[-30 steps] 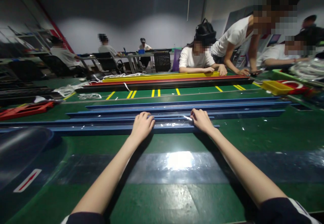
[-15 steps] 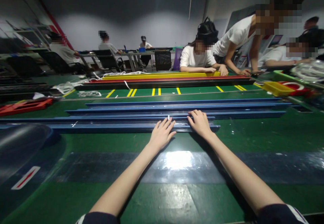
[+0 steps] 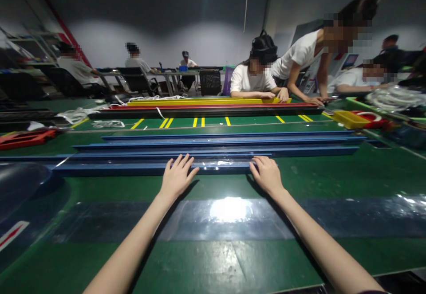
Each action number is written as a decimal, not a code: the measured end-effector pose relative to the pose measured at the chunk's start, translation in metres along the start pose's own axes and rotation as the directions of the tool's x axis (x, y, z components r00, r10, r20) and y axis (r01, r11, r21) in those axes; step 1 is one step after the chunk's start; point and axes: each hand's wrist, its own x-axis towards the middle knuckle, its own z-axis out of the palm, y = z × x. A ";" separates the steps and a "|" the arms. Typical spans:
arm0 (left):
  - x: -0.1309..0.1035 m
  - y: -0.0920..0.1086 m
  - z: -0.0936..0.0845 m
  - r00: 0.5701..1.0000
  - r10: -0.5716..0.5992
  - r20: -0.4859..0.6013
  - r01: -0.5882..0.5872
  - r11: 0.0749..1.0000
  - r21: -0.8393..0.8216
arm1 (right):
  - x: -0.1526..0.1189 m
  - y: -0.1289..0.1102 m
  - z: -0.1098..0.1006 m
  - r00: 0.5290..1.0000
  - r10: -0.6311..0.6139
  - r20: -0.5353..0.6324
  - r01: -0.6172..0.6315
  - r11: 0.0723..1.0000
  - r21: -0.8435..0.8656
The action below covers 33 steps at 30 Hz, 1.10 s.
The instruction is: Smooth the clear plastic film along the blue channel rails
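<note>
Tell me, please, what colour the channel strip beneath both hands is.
The channel strip is blue, clearest in the head view.

Beyond the fingers (image 3: 264,163) lay a yellow strip (image 3: 199,102), red strip (image 3: 199,107) and black strip (image 3: 216,112); a yellow bin (image 3: 350,120) sat to the fingers' right, a red frame (image 3: 28,139) to their left.

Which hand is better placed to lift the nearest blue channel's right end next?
Probably the right hand: it is at that end of the nearest blue channel, while the left hand is farther along.
</note>
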 end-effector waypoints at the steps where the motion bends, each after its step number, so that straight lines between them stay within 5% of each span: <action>1: 0.001 0.006 0.000 1.000 0.008 -0.020 -0.008 1.000 -0.003 | -0.002 -0.002 0.002 1.000 -0.014 0.007 0.014 1.000 0.001; 9: 0.017 0.094 0.005 0.962 0.267 -0.048 -0.270 0.961 -0.066 | -0.010 -0.012 0.015 0.980 -0.189 0.067 0.187 0.982 0.028; 13: 0.023 0.118 0.017 0.946 0.315 -0.080 -0.321 0.945 -0.067 | -0.012 -0.004 0.016 0.970 -0.241 0.034 0.238 0.968 0.079; 19: 0.022 0.110 0.031 0.937 0.290 -0.196 -0.305 0.951 -0.054 | -0.014 0.015 0.009 0.989 -0.145 -0.041 0.145 0.989 0.001; 26: 0.019 0.100 0.035 0.930 0.104 -0.352 -0.130 0.990 -0.050 | -0.018 0.022 0.015 0.997 0.059 -0.054 -0.065 0.989 -0.133; 33: 0.021 0.105 0.034 0.877 0.347 -0.332 -0.375 0.927 -0.025 | -0.020 0.012 0.017 0.995 -0.095 0.018 0.096 0.993 -0.070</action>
